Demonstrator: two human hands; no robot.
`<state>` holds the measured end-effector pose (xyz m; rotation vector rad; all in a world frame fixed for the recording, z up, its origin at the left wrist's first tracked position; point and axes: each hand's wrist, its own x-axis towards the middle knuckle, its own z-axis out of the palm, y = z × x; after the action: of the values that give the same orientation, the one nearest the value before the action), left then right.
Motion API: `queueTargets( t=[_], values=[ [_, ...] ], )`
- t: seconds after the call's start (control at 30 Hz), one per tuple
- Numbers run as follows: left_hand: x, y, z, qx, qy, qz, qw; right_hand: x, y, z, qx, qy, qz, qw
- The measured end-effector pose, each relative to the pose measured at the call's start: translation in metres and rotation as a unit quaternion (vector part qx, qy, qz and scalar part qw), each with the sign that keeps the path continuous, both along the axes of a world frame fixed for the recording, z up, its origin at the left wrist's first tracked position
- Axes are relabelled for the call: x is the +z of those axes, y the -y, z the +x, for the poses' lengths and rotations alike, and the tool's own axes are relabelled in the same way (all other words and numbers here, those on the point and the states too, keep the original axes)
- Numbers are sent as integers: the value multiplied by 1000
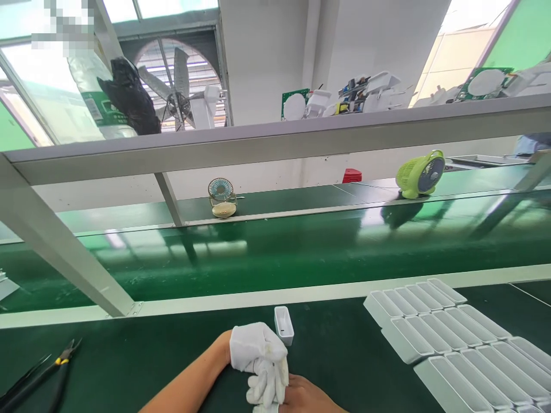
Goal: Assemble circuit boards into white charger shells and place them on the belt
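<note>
At the bottom edge, the two hands meet over the dark green desk (150,355). The left hand (255,348) wears a white glove (262,373), and the bare right hand (303,396) closes on the glove's limp finger ends, a grip that suits tugging cloth along the fingers. Whether the gloved fingers are curled or straight inside is hard to tell, and the frame cuts off much of the right hand. Just beyond the glove a small white tub (283,324) stands open side up, within easy reach. To the right, white trays (451,344) lie in tidy rows, running out of view at the corner. Black pliers (55,364) rest far left, partly cropped. Past the desk runs a glossy green conveyor belt (279,252). On its far side stand a small blue fan (221,197) and a green fan (419,174). A grey shelf (275,140) overhead carries blurred parts, and a big wall fan (178,103) sits behind.
</note>
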<state>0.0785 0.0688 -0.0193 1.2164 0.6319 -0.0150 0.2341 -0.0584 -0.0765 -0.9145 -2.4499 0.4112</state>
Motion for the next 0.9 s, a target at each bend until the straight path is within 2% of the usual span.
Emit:
queueTargets(
  t=[0.1, 0.2, 0.27, 0.37, 0.47, 0.53, 0.7, 0.9],
  values=[
    [-5, 2, 2, -15, 37, -30, 999, 22, 2, 0, 20, 7, -13, 1000],
    [-7, 3, 0, -42, 101, -43, 993, 39, 7, -1, -8, 2, 0, 1000],
    [-6, 1, -5, -35, 143, -29, 989, 45, 8, -2, -32, 7, 12, 999],
    [2, -7, -23, -18, 152, -6, 988, 48, 7, -3, -32, -10, 31, 999],
    [14, -16, -45, -4, 88, 20, 996, 50, 7, -3, -21, -42, 69, 996],
    [21, -19, -55, 40, 38, 56, 997, 52, 7, -4, -23, -58, 91, 994],
    [26, -23, -54, 168, 42, 126, 977, 51, 9, -5, -21, -86, 109, 990],
    [25, -22, -52, 172, 29, 147, 974, 48, 8, -6, -20, -35, 119, 992]
  ],
)
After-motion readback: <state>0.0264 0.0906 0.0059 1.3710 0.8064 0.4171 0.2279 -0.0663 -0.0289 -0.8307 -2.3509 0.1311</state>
